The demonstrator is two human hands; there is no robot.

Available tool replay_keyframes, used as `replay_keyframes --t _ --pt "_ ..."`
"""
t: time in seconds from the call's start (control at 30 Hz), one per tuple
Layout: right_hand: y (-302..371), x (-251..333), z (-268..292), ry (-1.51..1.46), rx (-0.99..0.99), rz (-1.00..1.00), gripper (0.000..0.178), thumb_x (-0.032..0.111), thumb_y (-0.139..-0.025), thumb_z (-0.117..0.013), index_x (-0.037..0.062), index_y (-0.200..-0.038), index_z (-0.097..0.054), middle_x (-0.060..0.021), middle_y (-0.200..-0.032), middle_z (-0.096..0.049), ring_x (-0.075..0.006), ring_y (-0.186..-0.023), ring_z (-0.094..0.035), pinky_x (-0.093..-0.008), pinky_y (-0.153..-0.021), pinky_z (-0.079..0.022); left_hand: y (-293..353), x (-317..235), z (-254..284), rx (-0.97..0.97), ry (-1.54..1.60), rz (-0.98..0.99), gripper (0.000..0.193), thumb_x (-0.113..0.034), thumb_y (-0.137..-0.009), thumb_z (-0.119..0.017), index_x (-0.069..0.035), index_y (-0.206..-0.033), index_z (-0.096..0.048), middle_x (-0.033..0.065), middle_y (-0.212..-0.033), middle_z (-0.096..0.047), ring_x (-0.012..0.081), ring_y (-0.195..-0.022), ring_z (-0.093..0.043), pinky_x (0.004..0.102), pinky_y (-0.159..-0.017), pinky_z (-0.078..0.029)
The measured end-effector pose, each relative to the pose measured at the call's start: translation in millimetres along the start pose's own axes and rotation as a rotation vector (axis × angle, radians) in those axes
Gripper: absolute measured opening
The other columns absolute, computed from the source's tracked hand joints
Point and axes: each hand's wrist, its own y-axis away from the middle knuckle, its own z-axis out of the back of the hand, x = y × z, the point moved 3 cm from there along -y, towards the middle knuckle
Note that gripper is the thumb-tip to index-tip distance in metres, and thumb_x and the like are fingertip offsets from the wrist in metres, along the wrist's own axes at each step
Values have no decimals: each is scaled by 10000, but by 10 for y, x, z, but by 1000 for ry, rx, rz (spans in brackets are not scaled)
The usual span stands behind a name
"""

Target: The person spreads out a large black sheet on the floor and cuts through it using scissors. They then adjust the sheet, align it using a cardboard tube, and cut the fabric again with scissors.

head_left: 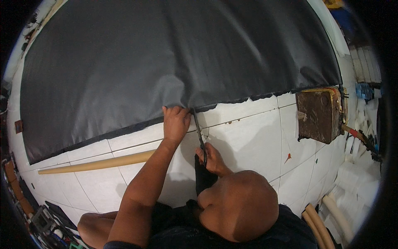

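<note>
A large sheet of black leather-like material [103, 74] covers the floor in front of me, its near edge slightly ragged. My left hand [177, 124] grips that edge near the middle, fingers curled over it, and the sheet puckers just beyond. My right hand [212, 159] is closed round the handles of dark scissors [199, 129], beside my left hand. The scissors' blades reach up to the sheet's edge; their tips are hidden at the material, and I cannot tell how far apart the blades are. My bent knee [240, 205] hides most of my right forearm.
A long tan tube [99, 163] lies on the white tiled floor [244, 137] at left. A brown, worn block [317, 114] stands at the sheet's right corner. More tubes [319, 228] and white wrapping [356, 178] lie at right; clutter [49, 224] fills the lower left.
</note>
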Motion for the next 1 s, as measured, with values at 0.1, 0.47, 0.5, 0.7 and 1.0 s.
replay_keyframes --t 0.1,0.47,0.5,0.7,1.0 --pt "-9 11 -13 7 1 16 470 469 -909 -608 5 -961 -561 -173 -820 -620 -314 -798 -616 -419 -743 -458 18 24 -10 -3 5 8 193 -161 -813 -656 -97 -985 -714 85 -899 -598 317 -953 -550 608 -1053 -288" --pt "-23 -6 -18 26 -67 28 441 441 -899 -630 5 -905 -568 -181 -783 -610 -321 -752 -596 -428 -719 -458 67 44 -52 -6 -57 -35 249 -146 -814 -646 -100 -1051 -705 83 -911 -585 304 -964 -544 617 -1067 -280" --pt "-99 -57 -8 -65 -53 41 435 440 -898 -631 9 -905 -567 -179 -781 -613 -322 -752 -599 -425 -715 -458 59 32 -55 17 -56 -51 260 -138 -818 -639 -97 -1068 -699 83 -915 -582 304 -966 -543 617 -1068 -280" --pt "-306 181 -33 0 -99 165 421 424 -902 -630 9 -895 -562 -175 -764 -614 -320 -729 -604 -419 -689 -456 121 98 -5 48 -94 -121 344 -93 -812 -608 -96 -1152 -664 85 -989 -576 291 -997 -527 620 -1081 -273" --pt "-433 187 -42 15 -169 315 321 293 -941 -630 47 -769 -518 -2 -559 -501 -102 -496 -471 -278 -493 -384 161 100 47 163 -176 -194 475 -63 -801 -578 -90 -1275 -566 146 -1260 -506 344 -1206 -458 637 -1093 -243"
